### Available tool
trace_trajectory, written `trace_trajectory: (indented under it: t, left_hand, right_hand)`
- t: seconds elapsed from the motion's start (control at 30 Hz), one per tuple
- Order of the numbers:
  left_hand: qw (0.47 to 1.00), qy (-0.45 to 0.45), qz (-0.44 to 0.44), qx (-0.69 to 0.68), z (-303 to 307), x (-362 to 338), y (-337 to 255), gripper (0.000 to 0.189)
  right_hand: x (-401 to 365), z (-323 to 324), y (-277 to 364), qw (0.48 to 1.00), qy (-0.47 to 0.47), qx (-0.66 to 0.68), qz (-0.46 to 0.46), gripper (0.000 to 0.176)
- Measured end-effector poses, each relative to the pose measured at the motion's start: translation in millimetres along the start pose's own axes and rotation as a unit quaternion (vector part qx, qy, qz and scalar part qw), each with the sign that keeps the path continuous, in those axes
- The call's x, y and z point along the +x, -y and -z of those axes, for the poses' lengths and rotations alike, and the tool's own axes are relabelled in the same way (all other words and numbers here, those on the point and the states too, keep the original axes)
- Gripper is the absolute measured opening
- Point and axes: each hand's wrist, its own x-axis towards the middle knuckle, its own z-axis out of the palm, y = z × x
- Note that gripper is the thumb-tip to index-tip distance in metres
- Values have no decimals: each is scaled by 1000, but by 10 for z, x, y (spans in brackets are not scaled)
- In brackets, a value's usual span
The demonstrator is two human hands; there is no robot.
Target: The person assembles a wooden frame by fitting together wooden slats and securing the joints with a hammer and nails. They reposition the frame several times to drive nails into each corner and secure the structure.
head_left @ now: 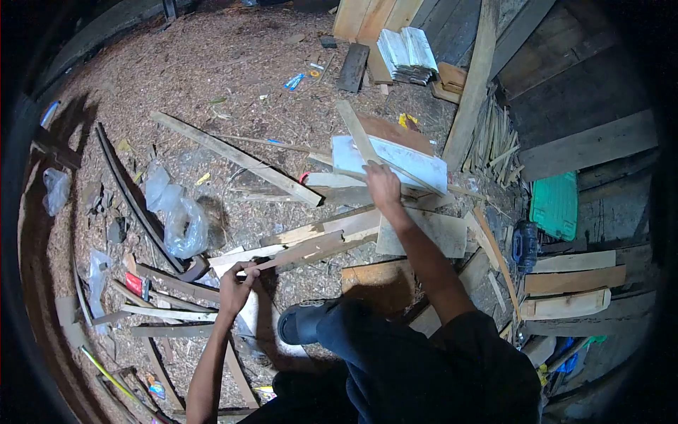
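Hands both closed: left hand [236,286] clamped on near end of long plank [311,247] on sawdust floor [233,63], right hand [383,185] gripping thin slat [357,131] over white board [402,161]. Likely risks: splinters from bare grip, pile shift onto shoe [302,321]

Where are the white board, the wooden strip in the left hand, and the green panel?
white board [418,161], head view, on its flat painted face.
wooden strip [311,249], head view, about midway along its length.
green panel [554,205], head view, middle of its ribbed surface.
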Motion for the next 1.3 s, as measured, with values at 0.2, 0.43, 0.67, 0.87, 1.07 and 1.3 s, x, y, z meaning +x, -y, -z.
trace_trajectory:
  t: [0.2, 0.43, 0.67, 0.87, 1.07, 1.3]
  left_hand:
    - [997, -34, -63, -21, 15, 32, 120, 27]
    - [989, -23, -16, -146, -80, 287, 112, 24]
    - [992, -108, -55, 34, -242, 381, -71, 28]
    - [986, -130, -84, 54, -305, 279, 36, 32]
    - [991, -113, -57, 46, -324, 218, 140, 33]
    - [988, -131, -73, 44, -382, 285, 313, 34]
  right_hand:
    - [267, 255, -155, 982, -176, -54, 30, 23]
    - [233, 276, -155, 992, -122, -14, 14, 30]
    - [755, 675, -567, 987, -123, -100, 9, 30]
    - [919, 689, -360, 989, -28, -135, -61, 25]
    - [637, 357, -255, 994, -49, 36, -88, 23]
    - [445, -231, 252, 990, 19, 112, 79, 38]
